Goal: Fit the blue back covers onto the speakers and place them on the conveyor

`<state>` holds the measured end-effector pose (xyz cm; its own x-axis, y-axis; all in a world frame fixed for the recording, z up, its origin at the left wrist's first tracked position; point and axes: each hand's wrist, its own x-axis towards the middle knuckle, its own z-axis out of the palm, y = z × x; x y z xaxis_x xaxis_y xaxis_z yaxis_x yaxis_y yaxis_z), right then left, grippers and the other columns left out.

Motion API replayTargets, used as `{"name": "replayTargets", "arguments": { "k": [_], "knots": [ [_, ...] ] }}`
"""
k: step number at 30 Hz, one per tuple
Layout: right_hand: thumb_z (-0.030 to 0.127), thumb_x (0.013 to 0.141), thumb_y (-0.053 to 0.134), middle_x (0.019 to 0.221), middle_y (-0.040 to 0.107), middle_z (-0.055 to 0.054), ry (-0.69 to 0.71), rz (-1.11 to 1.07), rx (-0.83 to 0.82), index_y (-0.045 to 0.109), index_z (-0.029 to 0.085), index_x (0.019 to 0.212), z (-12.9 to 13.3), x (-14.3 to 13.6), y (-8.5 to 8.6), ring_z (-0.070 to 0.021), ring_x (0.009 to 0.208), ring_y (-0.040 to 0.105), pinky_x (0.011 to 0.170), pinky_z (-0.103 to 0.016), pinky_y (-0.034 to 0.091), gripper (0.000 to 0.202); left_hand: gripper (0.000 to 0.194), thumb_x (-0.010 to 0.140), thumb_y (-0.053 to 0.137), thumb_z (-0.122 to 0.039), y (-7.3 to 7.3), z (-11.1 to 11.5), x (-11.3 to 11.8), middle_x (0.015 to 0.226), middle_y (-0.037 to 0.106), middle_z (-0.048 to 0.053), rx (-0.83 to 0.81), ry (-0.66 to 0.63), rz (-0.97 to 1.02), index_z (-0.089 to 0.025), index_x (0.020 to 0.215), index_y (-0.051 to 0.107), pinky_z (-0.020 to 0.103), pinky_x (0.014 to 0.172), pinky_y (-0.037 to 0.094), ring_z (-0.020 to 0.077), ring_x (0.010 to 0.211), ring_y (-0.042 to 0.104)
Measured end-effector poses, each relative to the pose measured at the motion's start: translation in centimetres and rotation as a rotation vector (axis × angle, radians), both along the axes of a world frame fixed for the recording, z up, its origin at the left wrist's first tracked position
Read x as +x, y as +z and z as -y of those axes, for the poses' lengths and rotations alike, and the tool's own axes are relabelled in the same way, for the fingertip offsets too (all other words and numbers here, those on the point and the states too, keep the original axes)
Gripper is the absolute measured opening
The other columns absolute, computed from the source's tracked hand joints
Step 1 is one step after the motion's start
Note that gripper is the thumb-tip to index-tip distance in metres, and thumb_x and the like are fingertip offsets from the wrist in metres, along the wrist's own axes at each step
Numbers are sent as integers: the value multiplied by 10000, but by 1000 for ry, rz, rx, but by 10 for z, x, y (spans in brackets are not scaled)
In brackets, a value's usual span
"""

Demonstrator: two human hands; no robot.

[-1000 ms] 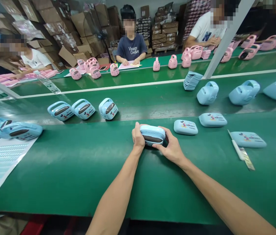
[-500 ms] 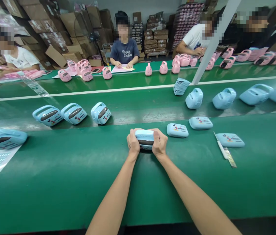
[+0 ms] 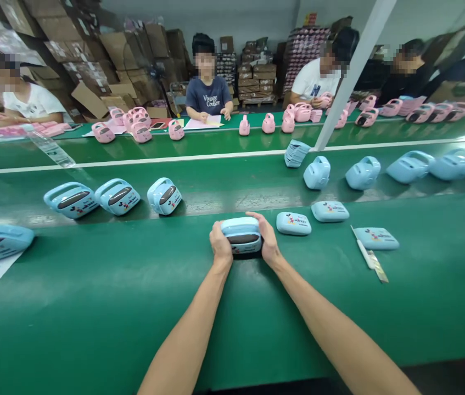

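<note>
Between my hands, on the green work surface (image 3: 133,307), rests a light blue plastic case (image 3: 244,240) with a rounded top handle, a dark oblong window and a small cartoon print at its lower front. My left hand (image 3: 220,245) is closed around its left end. On the right end, my right hand (image 3: 269,241) presses with its palm side, its fingers reaching behind the top. The case's back and the fingertips there are hidden. Just right of my right hand lies a flat blue printed panel (image 3: 293,224), with a second panel (image 3: 330,211) behind it.
A third panel (image 3: 377,238) lies right, with a white-handled knife (image 3: 364,251) against it. Finished-looking blue cases (image 3: 117,197) stand left; blue shells (image 3: 363,173) line the right. A slanted post (image 3: 349,82) rises beyond. Co-workers (image 3: 208,96) sit opposite with pink cases.
My hands have loosened from a tight, thumbs-forward press to a flatter hold on the ends, showing more of the case front. The view has shifted slightly.
</note>
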<state>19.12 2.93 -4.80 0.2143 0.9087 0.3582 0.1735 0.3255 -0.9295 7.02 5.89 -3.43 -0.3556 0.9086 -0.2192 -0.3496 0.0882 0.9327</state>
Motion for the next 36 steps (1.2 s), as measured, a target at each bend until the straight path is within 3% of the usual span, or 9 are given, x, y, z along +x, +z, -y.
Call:
{"name": "replayTargets", "arguments": {
  "k": [4,11,17,20,23,26,30,33,36],
  "knots": [
    [567,767,778,1418,600,-123,231,76,-3,506,223,1448,26,11,18,-300,1279,594,1098,-421,471,809,363,763,431,-466,14,10,-3,640,675,47,-107,10,260,-181,707,649,355,589,537,252,596,669],
    [385,731,850,1403,604,-117,207,117,-6,553,252,1407,51,13,46,-314,1294,570,1139,-491,436,750,358,838,419,-410,28,34,3,661,702,42,-206,-18,464,-188,738,682,330,579,558,223,605,683],
    [317,684,853,1411,616,-129,206,138,-72,556,226,1411,56,32,37,-312,1255,620,1032,-451,538,791,407,872,496,-526,32,36,-17,1017,785,85,9,-178,126,-194,956,716,394,887,583,279,997,731],
    [216,621,867,1435,611,-121,229,327,-38,560,244,1418,63,46,41,-322,1319,583,1134,-492,454,854,643,752,706,-638,42,38,-37,1377,670,118,421,-483,-362,-234,1251,668,451,1105,471,340,1313,589],
    [139,610,851,1469,585,-123,334,475,-3,550,242,1431,71,56,52,-298,1357,558,1154,-450,443,880,864,635,880,-495,52,37,-45,1539,536,64,531,-982,-854,-371,1429,563,492,1152,431,363,1389,523],
    [202,690,839,1531,531,-110,408,523,31,568,245,1416,77,76,60,-275,1401,522,1153,-416,449,776,797,716,833,-418,58,33,-39,1561,505,27,574,-1195,-1066,-419,1454,530,496,1161,416,342,1419,494],
    [219,887,641,1301,716,-97,-14,651,-45,744,227,1138,88,143,50,-257,1206,677,1066,-431,512,272,728,729,802,-481,56,24,-33,1438,633,55,530,-1132,-1150,-384,1418,587,497,1081,497,359,1282,624],
    [168,874,568,1016,797,-104,-406,851,-312,770,198,1015,107,203,31,-273,915,755,868,-426,572,248,755,695,816,-530,49,19,-34,1444,626,68,548,-1084,-1122,-382,1404,604,525,1062,507,386,1278,622],
    [286,871,604,914,799,-99,-586,1005,-580,774,215,1005,135,242,12,-310,840,751,739,-414,558,228,726,688,824,-529,42,19,-34,1470,601,50,589,-1089,-1056,-398,1375,628,519,1100,479,378,1319,591]
  ]
}}
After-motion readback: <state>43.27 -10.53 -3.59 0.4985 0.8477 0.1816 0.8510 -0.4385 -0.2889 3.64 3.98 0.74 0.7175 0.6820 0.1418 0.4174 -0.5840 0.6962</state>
